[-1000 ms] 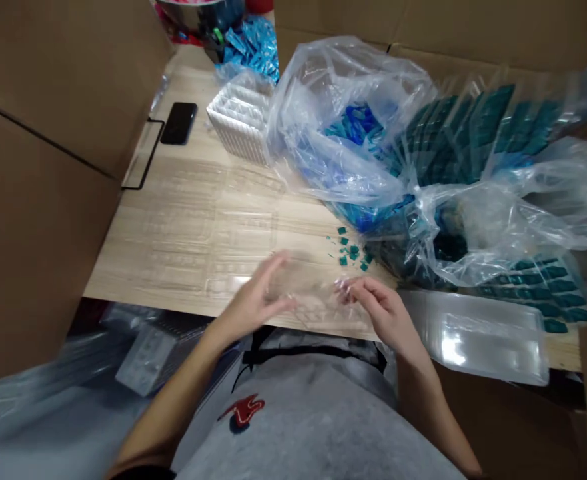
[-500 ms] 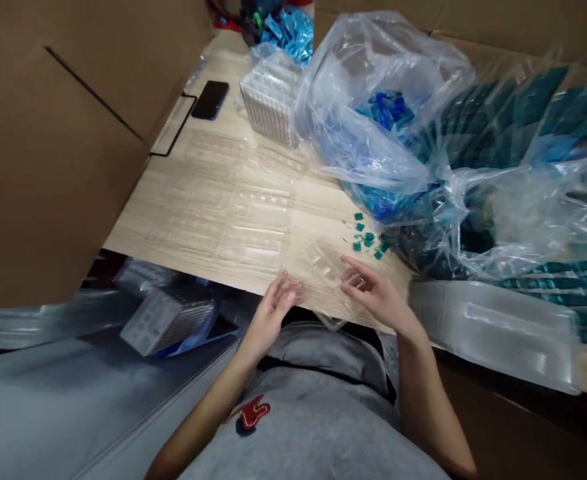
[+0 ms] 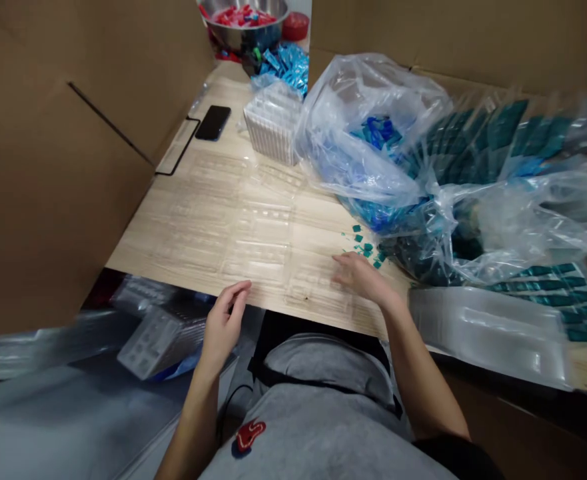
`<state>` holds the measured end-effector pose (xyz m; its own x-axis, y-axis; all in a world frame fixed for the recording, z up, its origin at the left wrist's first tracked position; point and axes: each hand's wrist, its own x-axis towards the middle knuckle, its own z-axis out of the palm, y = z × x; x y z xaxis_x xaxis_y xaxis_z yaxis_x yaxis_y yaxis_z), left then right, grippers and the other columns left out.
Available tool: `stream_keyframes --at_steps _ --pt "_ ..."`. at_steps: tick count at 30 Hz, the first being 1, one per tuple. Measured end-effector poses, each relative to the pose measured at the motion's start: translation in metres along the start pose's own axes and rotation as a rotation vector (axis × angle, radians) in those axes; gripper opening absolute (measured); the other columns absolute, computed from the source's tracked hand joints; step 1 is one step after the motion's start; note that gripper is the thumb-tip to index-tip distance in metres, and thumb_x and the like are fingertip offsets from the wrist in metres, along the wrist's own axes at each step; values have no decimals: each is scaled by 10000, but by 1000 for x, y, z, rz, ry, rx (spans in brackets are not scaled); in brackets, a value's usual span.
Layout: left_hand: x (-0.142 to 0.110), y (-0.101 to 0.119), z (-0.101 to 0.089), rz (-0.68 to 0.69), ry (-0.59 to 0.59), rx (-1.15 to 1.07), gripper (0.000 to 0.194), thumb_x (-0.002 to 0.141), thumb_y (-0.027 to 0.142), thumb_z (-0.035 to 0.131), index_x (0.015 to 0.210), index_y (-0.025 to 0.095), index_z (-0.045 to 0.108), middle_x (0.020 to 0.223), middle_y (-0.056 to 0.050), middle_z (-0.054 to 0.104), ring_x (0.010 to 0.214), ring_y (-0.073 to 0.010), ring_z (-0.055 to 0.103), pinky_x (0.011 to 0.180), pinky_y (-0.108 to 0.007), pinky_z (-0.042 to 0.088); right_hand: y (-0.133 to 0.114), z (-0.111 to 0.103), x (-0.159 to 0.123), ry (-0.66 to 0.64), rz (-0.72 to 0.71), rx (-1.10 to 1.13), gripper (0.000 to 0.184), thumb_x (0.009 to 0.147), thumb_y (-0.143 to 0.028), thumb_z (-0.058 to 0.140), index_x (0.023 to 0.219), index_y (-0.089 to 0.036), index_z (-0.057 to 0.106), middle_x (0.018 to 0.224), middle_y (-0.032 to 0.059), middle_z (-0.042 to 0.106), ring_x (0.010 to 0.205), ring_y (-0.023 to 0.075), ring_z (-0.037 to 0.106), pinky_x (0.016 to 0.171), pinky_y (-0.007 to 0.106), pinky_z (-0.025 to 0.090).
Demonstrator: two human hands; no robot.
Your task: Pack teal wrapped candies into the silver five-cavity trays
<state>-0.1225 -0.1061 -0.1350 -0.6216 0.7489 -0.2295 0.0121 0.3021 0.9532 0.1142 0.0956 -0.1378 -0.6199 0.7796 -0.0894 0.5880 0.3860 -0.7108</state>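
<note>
My left hand (image 3: 226,321) hovers near the table's front edge, fingers loosely bent and the thumb apart, holding nothing. My right hand (image 3: 360,275) has its fingers stretched over the right end of a clear plastic tray (image 3: 313,288), slightly blurred; I cannot tell whether they touch it. The tray lies flat by the front edge. More clear trays (image 3: 258,259) are laid out to its left and behind it. Small dark-green pieces (image 3: 368,248) lie scattered just beyond my right hand.
A stack of clear trays (image 3: 273,133) and a phone (image 3: 213,123) sit at the back. A large plastic bag (image 3: 353,153) with blue contents is on the right. A translucent container (image 3: 493,327) stands at right front. A cardboard wall (image 3: 73,173) borders the left.
The clear tray, tilted by my right hand earlier, now lies flat on the table. My left hand has moved left, away from it. The head view has shifted slightly upward.
</note>
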Motion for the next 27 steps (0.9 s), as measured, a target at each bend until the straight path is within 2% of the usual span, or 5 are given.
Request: stream_keyframes --at_steps 5,10,16,21,27 --pt "4 39 38 -69 -262 -199 698 824 816 470 1088 215 706 1133 -135 728 1042 -286 700 943 -479 558 -63 24 -44 334 -82 -62 433 982 -319 503 1385 -178 569 1421 180 572 1357 294 512 1146 518 391" --pt "-6 88 83 -428 -996 -382 815 829 892 217 1182 355 718 1266 -84 690 1225 -307 634 1022 -535 523 -99 59 -89 628 -489 -421 528 1018 -529 388 1432 -230 521 1431 82 601 1480 203 362 1264 430 208" --pt "14 102 78 -166 -1464 -105 555 808 809 505 1136 428 740 1096 -31 762 992 -293 734 905 -463 612 -75 51 -216 815 457 -353 296 985 -318 523 1235 -249 664 1337 114 663 1277 241 598 1150 497 404" --pt "5 89 110 119 -1609 484 333 817 607 673 1076 411 745 1137 -1 752 1097 -270 703 959 -409 589 -117 108 -357 947 1144 -202 288 965 -332 547 721 -227 659 1092 106 735 1046 279 681 1160 609 321" --pt "-58 47 149 471 -1990 717 283 850 520 584 907 294 746 934 -33 747 873 -231 718 767 -337 590 -154 166 -407 905 1400 69 249 948 -218 476 1060 -175 694 1063 161 697 920 275 682 824 455 534"
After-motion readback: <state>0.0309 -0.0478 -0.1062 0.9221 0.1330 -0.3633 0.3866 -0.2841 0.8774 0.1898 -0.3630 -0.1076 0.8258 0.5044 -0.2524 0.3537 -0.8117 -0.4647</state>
